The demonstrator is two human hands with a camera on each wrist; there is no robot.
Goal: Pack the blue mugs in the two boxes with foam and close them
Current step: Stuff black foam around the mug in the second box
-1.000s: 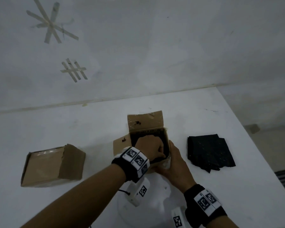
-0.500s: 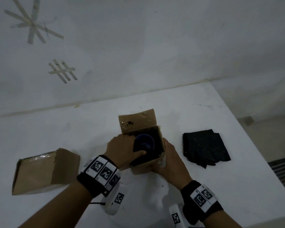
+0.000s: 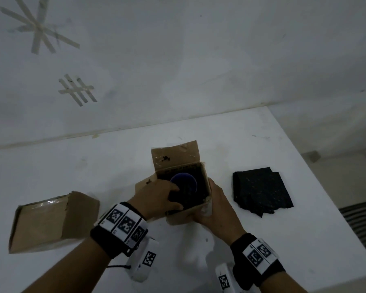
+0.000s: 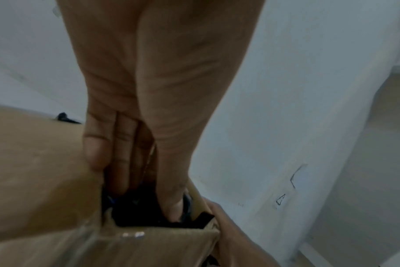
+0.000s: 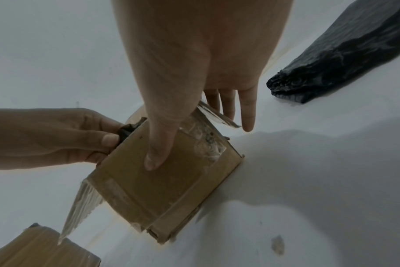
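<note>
Far left on worktop (image 3: 230, 140): second box (image 3: 53, 220), flaps down, appears shut, lying well apart from the work. Centre: open box (image 3: 184, 216) w/ rear flap up; blue mug (image 3: 183, 183) sits inside, mouth up, dark foam lining (image 3: 201, 178) around it. Left hand (image 3: 156, 199) at box's left rim, fingers (image 4: 123, 159) dipped inside and thumb curled, pinching dark foam edge at near-left corner beside mug. Right hand (image 3: 216, 210) braces box's right and near walls from outside, fingers straight, thumb (image 5: 158, 144) flat on cardboard; grips nothing. Right: spare foam stack (image 3: 262, 191) on worktop, near box, not touching. Judgement: step = seating foam snug round mug before top pad and flaps. To do well: keep right hand steady as counter-force, press foam down along wall rather than onto mug, check mug stays centred and upright; loose tape (image 5: 217, 115) at box edge may snag flaps.
</note>
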